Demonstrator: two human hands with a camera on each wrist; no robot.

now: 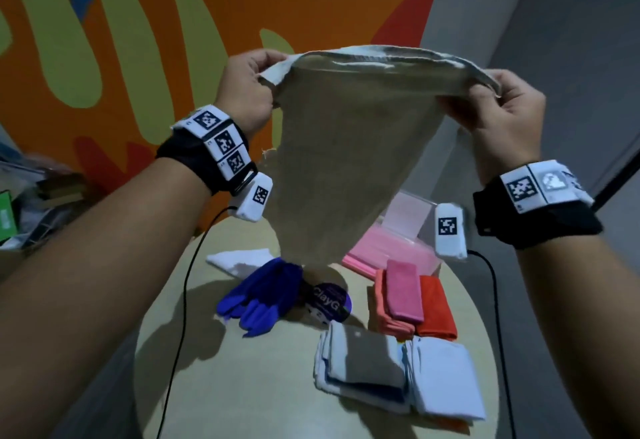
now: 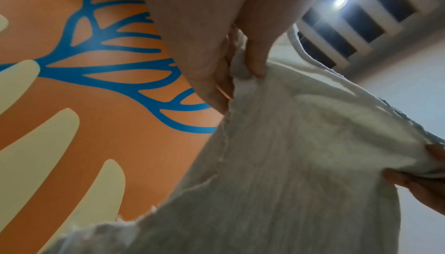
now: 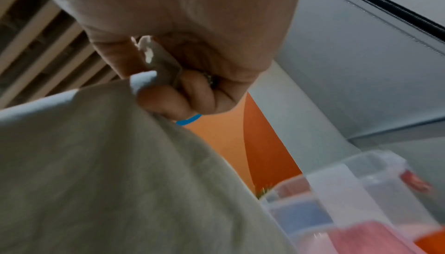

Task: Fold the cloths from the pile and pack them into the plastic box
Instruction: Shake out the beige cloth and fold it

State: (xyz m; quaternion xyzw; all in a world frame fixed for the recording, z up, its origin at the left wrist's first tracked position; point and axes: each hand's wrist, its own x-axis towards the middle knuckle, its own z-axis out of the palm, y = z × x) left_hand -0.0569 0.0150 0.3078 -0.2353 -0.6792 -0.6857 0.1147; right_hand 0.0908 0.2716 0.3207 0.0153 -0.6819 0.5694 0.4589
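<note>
A beige cloth hangs in the air above the round table, its lower tip reaching down toward the tabletop. My left hand pinches its upper left corner, and my right hand pinches the upper right corner. The left wrist view shows the cloth pinched between thumb and fingers. In the right wrist view, curled fingers grip the cloth. The clear plastic box stands behind the cloth on the table, with pink cloth inside; the box also shows in the right wrist view.
Folded cloths lie on the table: a pink and orange stack and a white, beige and blue stack. A white cloth, blue gloves and a dark round label lie at the middle. Wrist cables trail down. Clutter sits far left.
</note>
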